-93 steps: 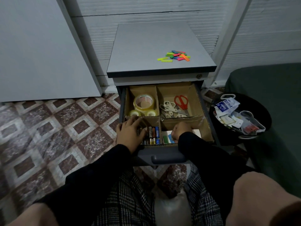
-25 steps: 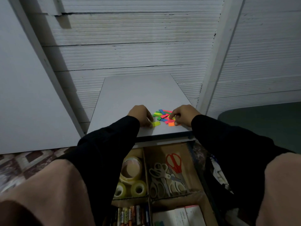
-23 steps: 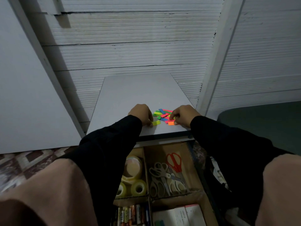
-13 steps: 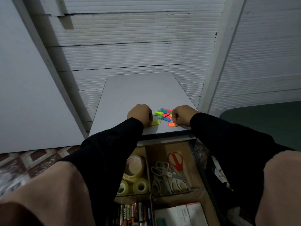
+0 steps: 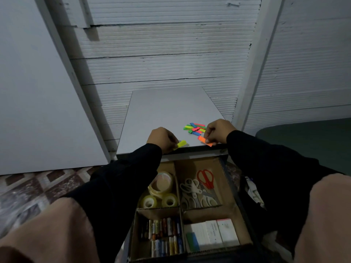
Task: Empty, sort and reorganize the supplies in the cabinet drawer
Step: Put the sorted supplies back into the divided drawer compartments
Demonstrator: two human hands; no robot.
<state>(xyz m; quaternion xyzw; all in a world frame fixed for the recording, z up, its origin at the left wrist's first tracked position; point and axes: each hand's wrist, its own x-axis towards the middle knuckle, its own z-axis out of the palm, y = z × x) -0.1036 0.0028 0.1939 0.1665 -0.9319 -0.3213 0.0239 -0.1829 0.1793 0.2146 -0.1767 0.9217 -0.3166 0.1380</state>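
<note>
A small heap of coloured sticky tabs (image 5: 194,128) lies near the front right of the grey cabinet top (image 5: 167,109). My left hand (image 5: 161,139) pinches a yellow tab (image 5: 181,144) at the front edge. My right hand (image 5: 218,132) pinches an orange tab (image 5: 203,139) near that edge. Below them the drawer (image 5: 230,186) stands open, split by cardboard dividers. It holds tape rolls (image 5: 161,190), scissors (image 5: 199,188), batteries (image 5: 163,236) and white paper pads (image 5: 212,235).
White ribbed wall panels (image 5: 161,54) rise behind the cabinet. A grey board (image 5: 38,92) leans at the left over patterned floor tiles (image 5: 28,186). A dark green surface (image 5: 307,139) lies to the right. My knees fill the lower corners.
I rose from the drawer to the cabinet top. Since a second ago both hands have drawn the yellow and the orange tab out of the heap toward the front edge.
</note>
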